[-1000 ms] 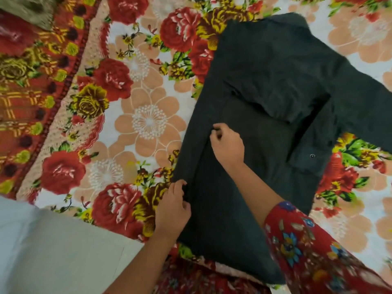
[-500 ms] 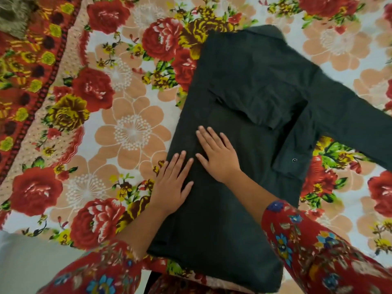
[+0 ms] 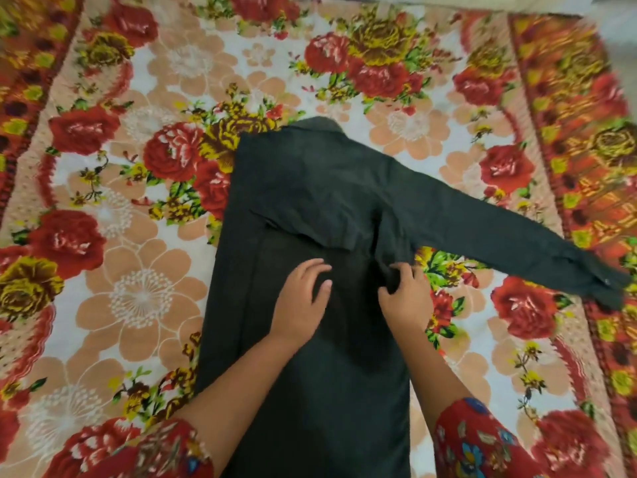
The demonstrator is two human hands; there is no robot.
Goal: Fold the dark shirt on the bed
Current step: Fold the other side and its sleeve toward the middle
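The dark shirt [image 3: 310,188] lies flat on the flowered bed cover, collar away from me. Its left side and left sleeve are folded in over the body. The right sleeve [image 3: 499,232] stretches out to the right, with the cuff near the red border. My left hand [image 3: 301,301] lies flat on the middle of the shirt, fingers spread. My right hand [image 3: 405,294] sits at the shirt's right edge below the armpit, fingers curled on the fabric there.
The bed cover [image 3: 138,298] has large red and peach flowers, with a red and yellow border [image 3: 579,115] on the right and another on the far left. My red flowered sleeves show at the bottom of the view.
Both hands have slid from the shirt's left fold to the right; the right hand now pinches the right edge. The view has shifted, and the whole right sleeve shows.
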